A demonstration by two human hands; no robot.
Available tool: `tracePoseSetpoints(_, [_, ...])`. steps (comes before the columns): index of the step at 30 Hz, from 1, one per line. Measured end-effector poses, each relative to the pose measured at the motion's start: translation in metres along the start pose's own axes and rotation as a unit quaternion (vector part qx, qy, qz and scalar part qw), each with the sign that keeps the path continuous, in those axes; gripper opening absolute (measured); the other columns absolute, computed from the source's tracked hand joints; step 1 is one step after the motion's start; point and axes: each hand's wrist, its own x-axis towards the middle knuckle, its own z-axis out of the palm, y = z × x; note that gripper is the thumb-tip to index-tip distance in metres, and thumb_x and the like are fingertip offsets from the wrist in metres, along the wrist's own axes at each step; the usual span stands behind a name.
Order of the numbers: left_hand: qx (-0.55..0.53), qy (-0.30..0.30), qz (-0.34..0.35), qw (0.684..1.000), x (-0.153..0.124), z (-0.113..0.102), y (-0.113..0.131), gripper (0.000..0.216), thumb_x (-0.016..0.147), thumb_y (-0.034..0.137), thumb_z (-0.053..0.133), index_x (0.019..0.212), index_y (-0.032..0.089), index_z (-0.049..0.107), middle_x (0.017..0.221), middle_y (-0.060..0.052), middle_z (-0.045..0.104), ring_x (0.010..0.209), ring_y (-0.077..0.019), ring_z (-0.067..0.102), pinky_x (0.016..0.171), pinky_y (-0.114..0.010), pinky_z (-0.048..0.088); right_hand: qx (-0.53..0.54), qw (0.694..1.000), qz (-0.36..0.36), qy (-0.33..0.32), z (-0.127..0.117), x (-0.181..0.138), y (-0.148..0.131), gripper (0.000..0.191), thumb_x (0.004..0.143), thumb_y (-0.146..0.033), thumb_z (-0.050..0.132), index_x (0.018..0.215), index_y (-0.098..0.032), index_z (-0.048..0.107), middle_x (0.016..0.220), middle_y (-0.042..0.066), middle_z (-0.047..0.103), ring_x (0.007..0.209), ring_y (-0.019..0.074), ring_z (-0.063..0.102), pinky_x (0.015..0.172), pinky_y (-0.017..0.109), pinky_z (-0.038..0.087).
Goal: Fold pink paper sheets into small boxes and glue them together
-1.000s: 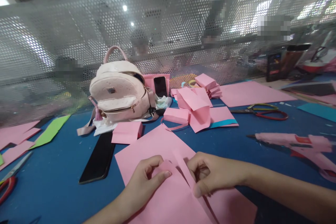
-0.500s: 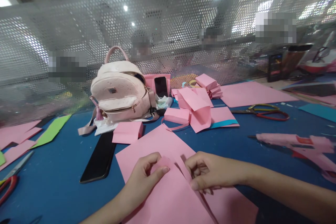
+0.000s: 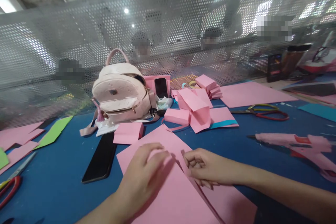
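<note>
A sheet of pink paper (image 3: 173,196) lies in front of me, with more pink paper (image 3: 231,203) under it and a dark slit of shadow between the two. My left hand (image 3: 143,175) is over the upper sheet, thumb and fingers apart, holding nothing. On the other side, my right hand (image 3: 204,166) has its fingers curled and pinched on the narrow edge of the pink paper. Its fingertips are partly hidden behind the hand.
Left of the paper lie a black phone (image 3: 99,159) and red-handled scissors (image 3: 14,182). A pale backpack (image 3: 120,91) stands behind, near folded pink paper pieces (image 3: 177,115). To the right are a pink glue gun (image 3: 296,141) and more scissors (image 3: 265,111). A perforated screen (image 3: 168,31) rises behind.
My left hand has let go of the pink paper and its fingers have opened. The lifted paper corner has gone down flatter. My right hand stays nearly in place.
</note>
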Motion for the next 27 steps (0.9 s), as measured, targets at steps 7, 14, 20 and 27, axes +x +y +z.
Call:
tracePoseSetpoints(7, [0.186, -0.134, 0.186, 0.955, -0.012, 0.025, 0.016, 0.037, 0.091, 0.014, 0.052, 0.128, 0.011, 0.054, 0.100, -0.009, 0.068, 0.077, -0.0213, 0.059, 0.066, -0.034, 0.045, -0.338, 0.928, -0.104, 0.118, -0.004, -0.005, -0.003, 0.019, 0.080, -0.014, 0.053, 0.069, -0.020, 0.039, 0.071, -0.005, 0.049, 0.060, 0.0095, 0.041, 0.057, 0.023, 0.027])
tracePoseSetpoints(14, [0.211, -0.148, 0.156, 0.954, -0.012, 0.029, 0.014, 0.054, 0.084, 0.013, 0.055, 0.138, 0.013, 0.044, 0.101, -0.009, 0.066, 0.076, -0.0235, 0.058, 0.064, -0.035, 0.045, -0.325, 0.935, -0.073, 0.119, -0.002, -0.001, -0.001, 0.014, 0.073, -0.012, 0.058, 0.076, -0.020, 0.047, 0.074, -0.004, 0.053, 0.064, 0.0116, 0.047, 0.058, 0.022, 0.030])
tracePoseSetpoints(20, [0.211, -0.146, 0.158, 0.954, -0.010, 0.033, 0.012, 0.053, 0.081, 0.013, 0.053, 0.134, 0.012, 0.046, 0.099, -0.010, 0.066, 0.076, -0.0233, 0.060, 0.063, -0.034, 0.046, -0.299, 0.944, -0.082, 0.112, -0.005, 0.001, -0.001, 0.014, 0.076, -0.013, 0.058, 0.073, -0.020, 0.047, 0.074, -0.004, 0.054, 0.065, 0.0117, 0.049, 0.059, 0.022, 0.031])
tracePoseSetpoints(27, [0.205, -0.132, 0.160, 0.957, -0.006, 0.031, 0.013, 0.052, 0.079, 0.013, 0.055, 0.130, 0.013, 0.048, 0.096, -0.008, 0.068, 0.073, -0.0230, 0.061, 0.063, -0.034, 0.047, -0.278, 0.954, -0.083, 0.080, -0.010, 0.000, -0.003, 0.024, 0.081, -0.017, 0.063, 0.067, -0.018, 0.044, 0.074, -0.004, 0.051, 0.062, 0.0095, 0.045, 0.057, 0.022, 0.029])
